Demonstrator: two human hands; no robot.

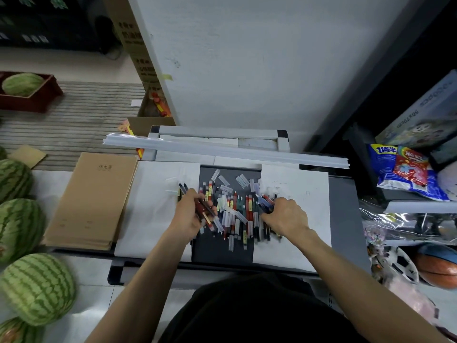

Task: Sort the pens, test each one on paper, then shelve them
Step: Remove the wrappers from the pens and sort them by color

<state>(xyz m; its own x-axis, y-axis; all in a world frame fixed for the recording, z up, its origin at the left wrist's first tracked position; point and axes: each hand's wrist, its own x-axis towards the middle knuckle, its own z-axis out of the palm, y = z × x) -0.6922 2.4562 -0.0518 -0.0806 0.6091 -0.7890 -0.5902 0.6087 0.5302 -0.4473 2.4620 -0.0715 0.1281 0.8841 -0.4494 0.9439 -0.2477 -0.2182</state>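
While watermelons (37, 288) line the floor at the near left, the left hand (188, 215) curls round a bundle (206, 211) of red and dark pens. The right hand (286, 216) grips a few blue pens (266, 203). Between the hands the loose pens (238, 214) lie heaped on the dark tabletop (346, 219), some with yellow labels too small to read. A left sheet (153, 209) of white paper lies beside the heap. A right sheet (306, 191) on the other side bears faint scribbles. Left of the sheets sits a stack of brown notebooks (94, 199); the small characters on the top cover are too blurred to read. Clear caps (226, 181) are scattered just beyond the heap. Farther off, long white strips (222, 149) cross the tabletop's back edge. On the shelf at right lies a blue snack bag (385, 174) with yellow Chinese lettering. Behind it is a box (425, 112) marked "50x70cm".
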